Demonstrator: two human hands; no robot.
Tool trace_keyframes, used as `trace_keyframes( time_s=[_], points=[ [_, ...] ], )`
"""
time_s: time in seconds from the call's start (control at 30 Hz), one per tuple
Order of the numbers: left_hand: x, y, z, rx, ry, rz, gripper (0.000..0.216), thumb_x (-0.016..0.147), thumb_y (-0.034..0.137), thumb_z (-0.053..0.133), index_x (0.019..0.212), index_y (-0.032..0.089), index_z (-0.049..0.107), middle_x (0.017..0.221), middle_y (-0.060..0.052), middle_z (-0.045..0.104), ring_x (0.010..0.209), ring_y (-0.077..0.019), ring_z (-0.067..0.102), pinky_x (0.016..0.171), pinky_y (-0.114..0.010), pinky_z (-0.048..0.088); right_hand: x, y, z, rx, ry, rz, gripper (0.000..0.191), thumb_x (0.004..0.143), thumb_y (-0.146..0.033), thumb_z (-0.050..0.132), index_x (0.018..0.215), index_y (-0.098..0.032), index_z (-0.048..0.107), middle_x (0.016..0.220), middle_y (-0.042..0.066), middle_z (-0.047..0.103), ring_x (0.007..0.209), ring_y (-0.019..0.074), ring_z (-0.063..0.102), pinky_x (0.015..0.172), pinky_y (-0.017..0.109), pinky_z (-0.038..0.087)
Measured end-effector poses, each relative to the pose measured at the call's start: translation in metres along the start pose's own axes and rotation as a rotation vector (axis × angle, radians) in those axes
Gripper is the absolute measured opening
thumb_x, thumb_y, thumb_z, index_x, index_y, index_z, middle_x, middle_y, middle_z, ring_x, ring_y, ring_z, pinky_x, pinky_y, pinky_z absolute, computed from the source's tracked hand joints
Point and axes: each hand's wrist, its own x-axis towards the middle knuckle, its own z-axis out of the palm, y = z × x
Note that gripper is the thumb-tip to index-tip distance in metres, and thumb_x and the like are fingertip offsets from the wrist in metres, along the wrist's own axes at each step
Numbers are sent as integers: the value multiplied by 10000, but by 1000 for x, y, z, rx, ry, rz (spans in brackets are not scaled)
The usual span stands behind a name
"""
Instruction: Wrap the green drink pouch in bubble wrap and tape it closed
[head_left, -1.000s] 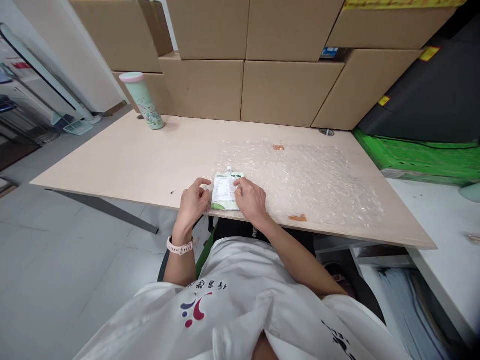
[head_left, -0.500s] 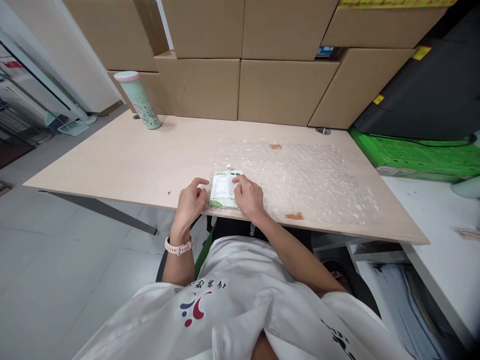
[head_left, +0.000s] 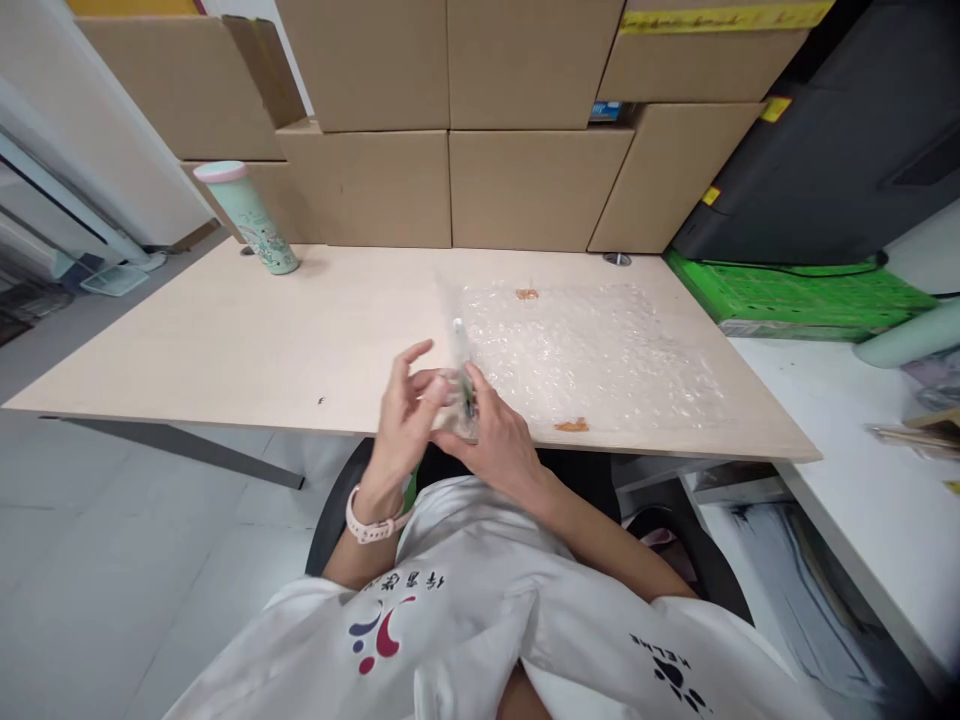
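The spout pouch point(head_left: 466, 385) is tipped up on its side at the left end of a bubble wrap sheet point(head_left: 577, 350), its white cap pointing away from me. My right hand point(head_left: 501, 442) grips the pouch from the right, fingers along its upper edge and thumb low near the table edge. On the left side, my left hand point(head_left: 405, 415) has its thumb and curled fingers at the raised end of the wrap, the index finger sticking out. Its fingertips are slightly blurred. Clear film covers part of the pouch, and most of its printed face is hidden.
Brown tape pieces point(head_left: 572, 425) stick to the wrap's near and far edges. A mint tumbler point(head_left: 259, 225) stands at the back left. Cardboard boxes point(head_left: 536, 185) line the table's back. At right are a green crate point(head_left: 795, 300) and a dark case point(head_left: 810, 150).
The pouch was lying flat, printed face up, and is now tipped on its side with the wrap end lifted. Both hands have closed in around it. The view has shifted slightly right.
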Motion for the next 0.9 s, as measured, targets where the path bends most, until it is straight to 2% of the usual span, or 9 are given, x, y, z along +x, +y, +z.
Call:
trace_keyframes(
  time_s=[0.1,0.17,0.27,0.37,0.5,0.67,0.77,0.83,0.9],
  points=[
    [-7,2,33,96,-205,67,540,903,447,569,1401,318,407,1347,-62,635,1243,-226,625,1012,-399,528,-1,19,-15,69,104,201,645,888,-523,584,1445,-241,421,1009,113,735,879,358,712,706,488,565],
    [-9,-2,51,165,-281,118,513,910,432,568,1392,323,430,1458,-60,555,1326,-225,567,1086,-412,482,-3,37,-27,132,127,283,396,891,-490,569,1206,-252,597,806,62,724,718,310,701,611,434,550],
    [-11,-12,68,196,-299,147,444,899,392,584,1330,320,507,1413,-60,592,1308,-231,581,1114,-430,459,-9,61,-49,251,82,311,210,907,-439,546,939,-270,666,731,24,706,647,250,681,567,385,548],
    [-13,-20,73,201,-281,130,354,832,359,650,1183,328,622,1245,-54,685,1224,-263,625,1077,-452,486,-16,72,-67,155,143,308,194,897,-411,559,940,-285,701,714,17,702,585,245,652,573,427,557],
    [-14,-24,77,260,-284,187,308,797,323,665,1105,333,680,1098,-63,714,1164,-290,624,1043,-479,493,-18,63,-78,-206,358,170,255,930,-342,492,1010,-281,726,943,90,713,835,320,678,807,554,548],
    [-15,-28,77,289,-345,220,239,820,288,620,1042,351,684,1110,-34,719,1188,-278,612,1048,-480,497,-13,54,-71,-159,121,-55,380,980,-232,372,1191,-324,674,1155,57,707,1109,290,644,970,516,518],
    [-17,-34,70,289,-156,197,158,889,324,546,1001,322,658,1231,-27,683,1267,-241,578,1088,-469,473,-12,60,-65,-163,65,-43,373,992,-230,370,1228,-314,647,1180,66,706,1122,285,651,955,504,529],
    [-16,-37,65,256,77,161,231,894,337,543,1113,298,607,1406,-45,579,1362,-234,507,1101,-470,459,-14,62,-62,-174,73,-25,340,1001,-257,388,1215,-303,648,1195,76,700,1148,287,643,976,499,519],
    [-13,-36,61,165,166,47,379,873,321,562,1248,283,519,1501,-76,492,1404,-239,472,1072,-463,482,-16,61,-60,-184,85,-7,314,1008,-298,410,1212,-296,648,1217,84,691,1176,298,630,993,505,507]
  ],
)
